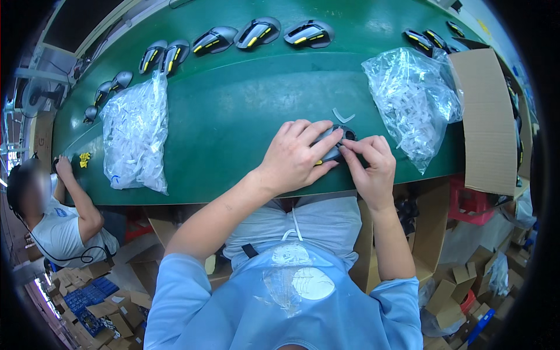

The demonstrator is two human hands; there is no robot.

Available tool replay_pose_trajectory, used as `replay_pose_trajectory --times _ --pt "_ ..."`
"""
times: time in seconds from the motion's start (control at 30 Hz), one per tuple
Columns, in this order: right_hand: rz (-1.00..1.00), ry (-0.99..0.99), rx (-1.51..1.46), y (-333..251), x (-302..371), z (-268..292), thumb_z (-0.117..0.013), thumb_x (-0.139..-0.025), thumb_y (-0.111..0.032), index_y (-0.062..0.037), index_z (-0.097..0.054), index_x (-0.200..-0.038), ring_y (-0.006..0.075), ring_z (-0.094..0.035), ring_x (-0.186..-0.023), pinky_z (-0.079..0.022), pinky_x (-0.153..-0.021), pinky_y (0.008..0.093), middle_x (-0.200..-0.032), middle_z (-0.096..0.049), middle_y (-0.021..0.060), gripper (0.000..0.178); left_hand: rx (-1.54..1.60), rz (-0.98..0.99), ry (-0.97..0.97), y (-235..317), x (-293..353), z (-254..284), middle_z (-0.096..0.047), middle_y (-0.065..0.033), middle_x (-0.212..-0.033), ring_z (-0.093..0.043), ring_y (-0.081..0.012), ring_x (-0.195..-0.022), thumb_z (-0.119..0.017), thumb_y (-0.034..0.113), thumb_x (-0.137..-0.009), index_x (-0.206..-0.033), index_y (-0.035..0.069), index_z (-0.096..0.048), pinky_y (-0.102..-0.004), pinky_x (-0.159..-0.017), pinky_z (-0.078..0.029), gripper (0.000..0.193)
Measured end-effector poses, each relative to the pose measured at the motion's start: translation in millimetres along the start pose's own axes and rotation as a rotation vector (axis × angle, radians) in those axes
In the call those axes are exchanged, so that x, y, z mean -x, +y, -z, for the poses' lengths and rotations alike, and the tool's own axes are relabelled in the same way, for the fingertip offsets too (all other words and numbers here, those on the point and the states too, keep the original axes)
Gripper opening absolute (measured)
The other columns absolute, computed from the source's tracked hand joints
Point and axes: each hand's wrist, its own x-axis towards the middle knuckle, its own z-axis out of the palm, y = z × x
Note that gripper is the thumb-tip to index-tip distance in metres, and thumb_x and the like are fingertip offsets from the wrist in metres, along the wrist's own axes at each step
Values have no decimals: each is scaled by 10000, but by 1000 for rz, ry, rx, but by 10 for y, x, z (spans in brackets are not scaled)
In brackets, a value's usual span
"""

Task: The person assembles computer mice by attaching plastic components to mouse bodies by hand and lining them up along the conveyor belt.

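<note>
Near the table's front edge, a grey and black computer mouse [332, 154] with a yellow side strip sits under my left hand [291, 153]. The left fingers curl over its top and the thumb presses its near side. My right hand [374, 169] pinches thumb and forefinger together at the mouse's right end; whatever lies between these fingertips is too small or hidden to name. Just beyond the mouse, a bent translucent plastic strip [344, 118] lies on the green table [262, 105].
Clear bags of small translucent pieces lie left [135, 140] and right [411, 111]. Several computer mice [256, 33] line the far side. An open cardboard box [483, 119] stands right. A co-worker [73, 219] works at the left, beside yellow parts [84, 159]. A red stool [469, 204] stands below the table.
</note>
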Motion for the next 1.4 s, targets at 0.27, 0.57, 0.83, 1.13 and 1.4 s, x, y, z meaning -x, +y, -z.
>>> replay_pose_trajectory --times 0.27,0.57,0.83,1.13,1.4 --pt "141 -238 232 70 210 109 -833 -918 -315 -189 -740 -1410 293 -719 -720 -578 -639 439 -782 -724 81 516 -109 -82 -42 32 -139 105 -719 -170 -1288 -724 -368 -1069 -899 213 -753 -1324 25 -729 -464 -906 -594 625" --pt "-41 364 198 612 1335 504 -810 -853 -38 -110 -823 -950 240 -656 -642 -530 -593 369 -821 -760 58 121 -99 -109 -47 -95 -37 -35 -670 -214 -1371 -660 -403 -1151 -920 140 -789 -1400 15 -668 -488 -996 -545 672" --pt "-904 -150 786 2623 2952 854 -826 -911 -406 -84 -776 -1300 398 -645 -1241 -536 -1023 513 -1308 -743 155 508 -96 -124 -70 -115 12 -66 -666 -240 -1380 -660 -409 -1160 -905 132 -804 -1433 21 -632 -499 -999 -545 695" --pt "-900 650 -187 2203 2567 1101 -664 -1106 -192 9 -744 -1212 114 -658 -934 -523 -829 279 -1028 -753 41 241 -21 -140 -70 -133 -120 -82 -676 -168 -1414 -646 -384 -1141 -929 145 -734 -1379 57 -689 -478 -985 -521 694" --pt "-519 74 -999 601 989 1053 -665 -1125 -228 -7 -707 -1226 66 -585 -867 -490 -777 238 -1006 -662 -13 246 73 -107 -185 -146 -77 94 -647 -137 -1514 -591 -395 -1322 -885 139 -798 -1419 102 -684 -509 -1130 -448 654"
